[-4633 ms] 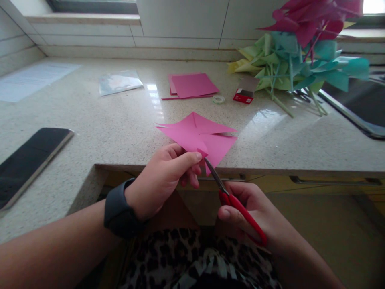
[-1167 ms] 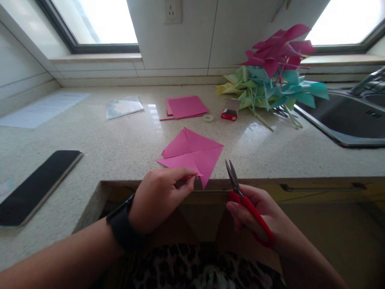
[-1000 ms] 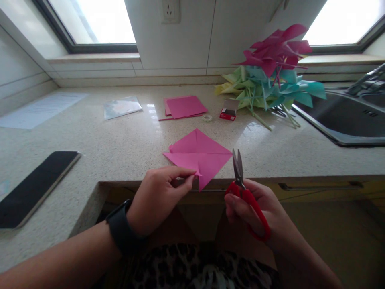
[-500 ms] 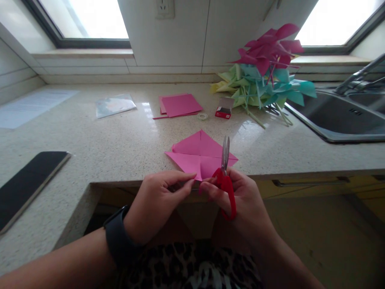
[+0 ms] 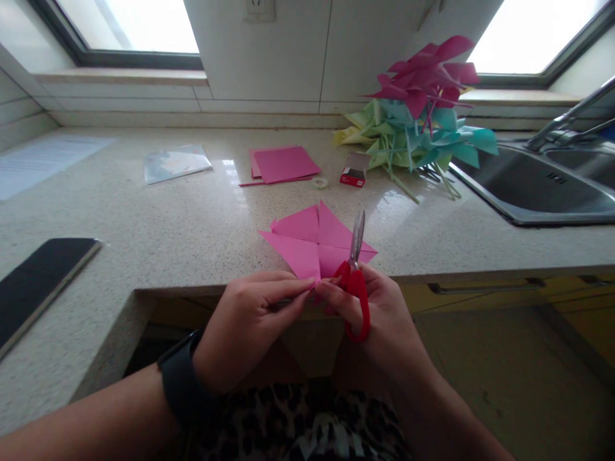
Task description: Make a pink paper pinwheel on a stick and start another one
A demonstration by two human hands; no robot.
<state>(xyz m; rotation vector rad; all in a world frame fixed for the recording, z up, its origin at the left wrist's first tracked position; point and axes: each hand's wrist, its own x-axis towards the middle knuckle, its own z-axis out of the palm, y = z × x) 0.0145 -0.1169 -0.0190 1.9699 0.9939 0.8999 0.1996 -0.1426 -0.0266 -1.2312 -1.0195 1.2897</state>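
A pink paper square [image 5: 298,246], slit along its creases, lies turned like a diamond over the counter's front edge. My left hand [image 5: 262,314], with a dark watch on the wrist, pinches the paper's near corner between thumb and fingertips. My right hand [image 5: 369,304] holds red-handled scissors [image 5: 357,237], their blades pointing away from me and nearly together. Its thumb and fingertip also meet at the paper's near corner, touching the left fingertips. The exact pinch there is partly hidden by the fingers.
Behind lie pink paper sheets [image 5: 288,164], a thin pink stick, a tape roll [image 5: 319,183] and a small red box [image 5: 353,176]. Paper pinwheels [image 5: 423,109] are heaped beside the sink [image 5: 528,214]. A phone [image 5: 43,282], a plastic sleeve [image 5: 175,164] and a printed sheet [image 5: 52,160] are leftward.
My right hand has moved left with the scissors, bringing its fingertips against my left ones at the near corner. The slits in the paper's far and left parts stand slightly wider. The view shifted slightly.
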